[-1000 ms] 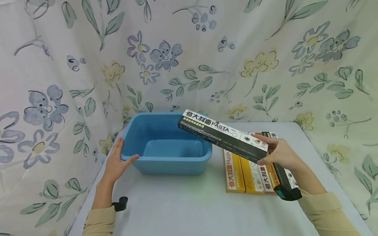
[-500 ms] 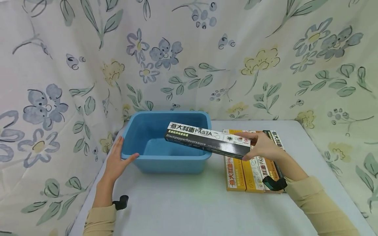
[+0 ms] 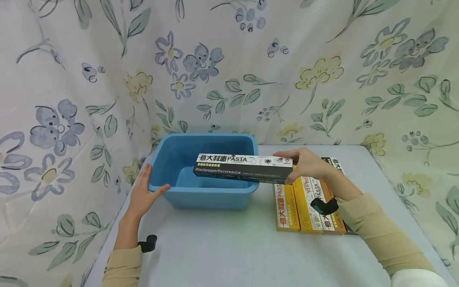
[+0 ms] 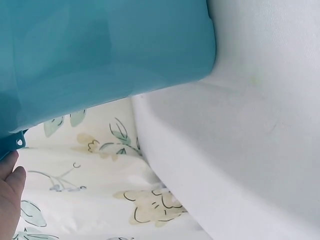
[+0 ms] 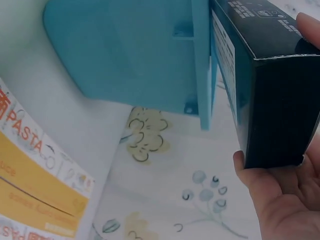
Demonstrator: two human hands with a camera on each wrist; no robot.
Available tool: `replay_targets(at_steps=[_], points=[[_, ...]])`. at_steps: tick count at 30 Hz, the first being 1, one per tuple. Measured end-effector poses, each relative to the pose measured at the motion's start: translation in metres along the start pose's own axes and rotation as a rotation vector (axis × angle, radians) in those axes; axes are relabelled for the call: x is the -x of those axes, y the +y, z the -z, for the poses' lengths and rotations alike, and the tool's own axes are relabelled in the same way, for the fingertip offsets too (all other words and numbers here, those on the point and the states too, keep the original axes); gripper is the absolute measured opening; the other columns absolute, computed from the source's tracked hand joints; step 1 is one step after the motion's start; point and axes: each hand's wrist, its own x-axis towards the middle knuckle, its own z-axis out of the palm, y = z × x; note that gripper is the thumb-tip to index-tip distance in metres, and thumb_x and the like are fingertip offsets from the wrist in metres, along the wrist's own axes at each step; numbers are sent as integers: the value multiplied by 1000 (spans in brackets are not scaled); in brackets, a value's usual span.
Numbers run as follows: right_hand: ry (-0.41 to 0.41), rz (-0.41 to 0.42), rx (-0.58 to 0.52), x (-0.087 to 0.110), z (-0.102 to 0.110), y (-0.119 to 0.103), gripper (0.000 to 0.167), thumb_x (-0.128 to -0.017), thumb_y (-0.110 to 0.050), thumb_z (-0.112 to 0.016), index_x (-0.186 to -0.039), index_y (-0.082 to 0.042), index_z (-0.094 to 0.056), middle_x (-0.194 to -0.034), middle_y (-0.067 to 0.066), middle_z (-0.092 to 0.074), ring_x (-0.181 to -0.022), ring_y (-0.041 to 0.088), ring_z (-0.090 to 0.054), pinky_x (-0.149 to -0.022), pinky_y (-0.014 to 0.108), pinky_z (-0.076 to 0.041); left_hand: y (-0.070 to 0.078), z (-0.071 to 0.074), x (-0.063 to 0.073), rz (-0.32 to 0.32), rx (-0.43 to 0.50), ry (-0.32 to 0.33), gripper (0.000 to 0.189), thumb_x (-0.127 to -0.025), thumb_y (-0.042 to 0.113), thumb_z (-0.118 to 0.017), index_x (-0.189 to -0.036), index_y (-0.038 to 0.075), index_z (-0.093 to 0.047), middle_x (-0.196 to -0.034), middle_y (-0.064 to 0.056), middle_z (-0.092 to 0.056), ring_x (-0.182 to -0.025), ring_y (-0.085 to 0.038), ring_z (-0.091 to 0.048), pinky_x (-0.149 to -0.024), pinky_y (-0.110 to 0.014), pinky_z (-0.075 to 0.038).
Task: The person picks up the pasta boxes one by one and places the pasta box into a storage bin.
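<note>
My right hand [image 3: 310, 164] grips a black-and-white pasta box [image 3: 244, 167] by its right end, thumb below and fingers above. The box is held almost level, its left part over the blue plastic bin [image 3: 211, 199] and above the front rim. In the right wrist view, the dark end of the pasta box [image 5: 280, 110] stands close to the bin's rim [image 5: 202, 75]. My left hand [image 3: 141, 199] rests at the bin's front left corner, fingers spread along the left side and thumb over the front rim. In the left wrist view only some fingers [image 4: 10, 180] show, touching the rim.
Right of the bin, several pasta boxes lie side by side on the white table [image 3: 222, 247]: yellow ones [image 3: 287, 211], an orange-brown one [image 3: 333, 219] and a black one [image 3: 333, 163], partly hidden by my right arm. A floral curtain [image 3: 229, 79] hangs behind and beside the table.
My right hand has carried the black pasta box leftward and lower, from a slant to nearly level, over the bin. My left hand has stayed at the bin's corner.
</note>
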Motion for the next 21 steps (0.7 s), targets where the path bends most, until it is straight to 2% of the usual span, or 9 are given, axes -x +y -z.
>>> replay_targets(at_steps=[6,9,12,16,20,21], points=[[-33,-10,148,-19,0,-17,87,-57,-9,-88,-138,-4,-55,-91,7,-66,-73,23,-48,-61,29,-41,1,1,1,7,0,4,99,-87,45,-66,-156,5,-8,-162,-16,-6,-145,-44,-10,-105,-72,-17],[-45,-37,176,-28,-3,-24,85,-56,-8,-87,-136,-8,-58,-87,6,-66,-71,24,-48,-59,30,-40,1,-2,1,10,6,10,99,-87,45,-67,-156,5,-9,-162,-16,-6,-145,-44,-10,-105,-72,-17],[-65,-41,155,-38,-7,-30,83,-56,-5,-86,-134,-6,-59,-96,8,-70,-76,23,-54,-64,31,-46,0,-3,2,9,7,19,99,-87,44,-68,-156,5,-9,-162,-17,-7,-144,-45,-11,-104,-72,-18],[-110,-17,113,-51,-17,-36,81,-59,0,-84,-135,0,-57,-120,16,-65,-87,24,-59,-71,32,-51,-1,-3,2,7,-10,36,99,-86,43,-68,-156,3,-10,-161,-19,-9,-143,-47,-13,-103,-73,-20],[-129,-6,103,-62,-25,-39,79,-60,2,-82,-134,0,-57,-130,18,-60,-98,26,-58,-73,31,-51,0,-2,1,9,-33,37,99,-86,45,-67,-156,3,-10,-161,-20,-9,-142,-49,-14,-102,-74,-21],[-131,-4,100,-64,-26,-40,78,-60,3,-82,-134,1,-57,-128,19,-61,-100,27,-57,-74,31,-52,0,-2,0,9,-34,35,99,-87,45,-67,-156,3,-10,-161,-19,-8,-142,-49,-14,-102,-74,-21]])
